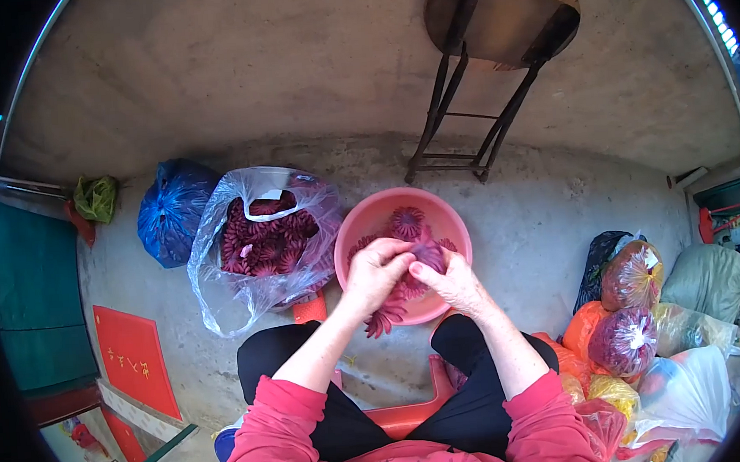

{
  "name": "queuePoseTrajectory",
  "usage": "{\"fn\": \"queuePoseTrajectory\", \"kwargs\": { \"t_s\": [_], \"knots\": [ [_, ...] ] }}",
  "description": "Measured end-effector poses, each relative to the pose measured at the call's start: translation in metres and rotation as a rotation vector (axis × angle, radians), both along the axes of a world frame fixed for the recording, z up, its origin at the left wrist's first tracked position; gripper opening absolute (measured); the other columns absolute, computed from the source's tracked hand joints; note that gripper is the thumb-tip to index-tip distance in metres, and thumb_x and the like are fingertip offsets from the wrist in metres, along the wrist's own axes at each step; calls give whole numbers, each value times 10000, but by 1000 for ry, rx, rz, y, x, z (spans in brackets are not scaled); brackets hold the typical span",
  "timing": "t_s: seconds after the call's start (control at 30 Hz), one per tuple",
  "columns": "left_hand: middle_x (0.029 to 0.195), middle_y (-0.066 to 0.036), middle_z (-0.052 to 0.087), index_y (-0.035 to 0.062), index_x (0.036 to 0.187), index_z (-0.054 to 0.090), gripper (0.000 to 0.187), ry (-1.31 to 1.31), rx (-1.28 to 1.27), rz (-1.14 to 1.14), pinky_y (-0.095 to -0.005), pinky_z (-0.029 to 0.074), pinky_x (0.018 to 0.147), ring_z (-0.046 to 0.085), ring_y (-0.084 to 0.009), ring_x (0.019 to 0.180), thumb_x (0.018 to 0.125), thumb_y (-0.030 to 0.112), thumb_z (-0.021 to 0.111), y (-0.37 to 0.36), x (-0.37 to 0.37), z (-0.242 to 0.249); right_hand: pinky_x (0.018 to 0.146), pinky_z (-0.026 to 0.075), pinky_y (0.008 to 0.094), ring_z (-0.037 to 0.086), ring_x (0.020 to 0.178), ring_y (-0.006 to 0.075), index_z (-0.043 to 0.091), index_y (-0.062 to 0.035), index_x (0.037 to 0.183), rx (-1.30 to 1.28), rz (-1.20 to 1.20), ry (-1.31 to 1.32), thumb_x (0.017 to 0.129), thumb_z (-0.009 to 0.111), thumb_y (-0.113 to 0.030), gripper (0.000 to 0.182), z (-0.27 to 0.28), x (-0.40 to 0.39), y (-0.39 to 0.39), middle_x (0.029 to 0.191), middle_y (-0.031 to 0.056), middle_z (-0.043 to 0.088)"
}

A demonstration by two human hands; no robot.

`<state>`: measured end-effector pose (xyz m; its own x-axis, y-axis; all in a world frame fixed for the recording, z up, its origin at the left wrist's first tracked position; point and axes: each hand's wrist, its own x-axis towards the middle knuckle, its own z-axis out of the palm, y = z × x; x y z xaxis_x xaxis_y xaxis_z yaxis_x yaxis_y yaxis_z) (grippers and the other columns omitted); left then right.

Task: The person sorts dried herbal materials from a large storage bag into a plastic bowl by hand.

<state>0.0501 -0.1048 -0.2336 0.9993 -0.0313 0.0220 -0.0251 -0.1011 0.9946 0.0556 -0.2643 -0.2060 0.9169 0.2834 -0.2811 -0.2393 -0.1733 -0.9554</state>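
Head view: holding one maroon piece (427,254) two-handed, above a pink basin (452,212).
Recorded left grip (374,273) closed on the piece, thumb and fingertips together; recorded right grip (453,282) closed around its other side, thumb near the left fingertips; noted similar pieces (407,220) inside the basin; noted a lobed bunch (385,317) at the near-left rim; found an open clear bag (210,283) of like pieces on the floor (508,265) to the left, beside a blue bag (174,213).
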Motion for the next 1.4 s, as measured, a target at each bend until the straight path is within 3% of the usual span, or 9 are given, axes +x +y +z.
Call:
{"fn": "queuePoseTrajectory", "kwargs": {
  "t_s": [0.2, 0.33, 0.5, 0.67, 0.83, 1.0, 1.17, 1.3, 1.4],
  "knots": [
    [893, -31, 585, -8, 929, 618, 156, -185, 194, 97, -191, 439, 644, 549, -99, 740, 805, 83, 588, -6, -7, 11, 584, 408, 199, 479, 605, 88, 605, 13, 851, 26, -199, 10, 789, 669, -304, 329, -16, -6, -1, 671, 10, 558],
    [815, -21, 582, -3, 889, 615, 130, 268, -252, -26, -190, 424, 620, 524, -88, 683, 807, 93, 585, -3, -9, 21, 552, 383, 198, 441, 581, 74, 581, -3, 757, -99, -229, -82, 801, 660, -295, 306, -23, -8, 0, 638, -4, 533],
    [724, 3, 560, 11, 852, 612, 96, 229, -91, 45, -182, 389, 575, 472, -71, 618, 818, 91, 573, 1, -7, 15, 528, 359, 195, 406, 566, 65, 545, -24, 697, -75, -173, 8, 815, 651, -290, 310, -7, -8, -2, 641, -13, 516],
    [668, 21, 540, 28, 830, 611, 82, 335, -218, 135, -179, 355, 538, 430, -59, 579, 823, 95, 565, 14, 3, 12, 531, 359, 187, 414, 574, 65, 548, -23, 714, -16, -194, -12, 832, 634, -273, 289, 8, 2, -9, 659, -14, 521],
    [667, 30, 529, 36, 842, 618, 88, 327, -184, 239, -181, 344, 523, 418, -53, 580, 820, 102, 565, 20, 6, -2, 562, 383, 168, 445, 599, 43, 589, -23, 793, 106, -199, 26, 847, 619, -219, 205, -11, 5, -27, 700, -12, 548],
    [702, 2, 545, 22, 842, 621, 104, 395, -159, 217, -184, 346, 525, 425, -57, 582, 814, 108, 569, 32, 9, -11, 555, 385, 169, 454, 602, 43, 597, -18, 812, 225, -229, 69, 852, 611, -207, 194, 7, 10, -28, 719, -6, 564],
    [788, -22, 574, 13, 877, 616, 108, 30, 207, 186, -178, 384, 573, 485, -65, 635, 799, 87, 600, 19, 6, 12, 540, 374, 205, 443, 587, 69, 589, -23, 777, 173, -204, 33, 842, 620, -252, 240, -8, 7, -20, 682, -3, 545],
    [817, -46, 578, 2, 891, 618, 139, 34, 114, 15, -208, 405, 583, 503, -100, 649, 774, 77, 611, 10, 2, 35, 533, 376, 178, 448, 570, 54, 603, -18, 782, 15, -173, -32, 846, 619, -238, 230, -8, 5, -9, 668, -7, 557],
    [835, -56, 580, -4, 898, 618, 154, 11, 115, -45, -222, 413, 584, 509, -118, 651, 765, 73, 615, 6, -2, 27, 529, 375, 169, 445, 559, 49, 607, -18, 780, -82, -141, -44, 847, 620, -232, 224, -11, 1, -7, 655, -13, 555]
  ]
}}
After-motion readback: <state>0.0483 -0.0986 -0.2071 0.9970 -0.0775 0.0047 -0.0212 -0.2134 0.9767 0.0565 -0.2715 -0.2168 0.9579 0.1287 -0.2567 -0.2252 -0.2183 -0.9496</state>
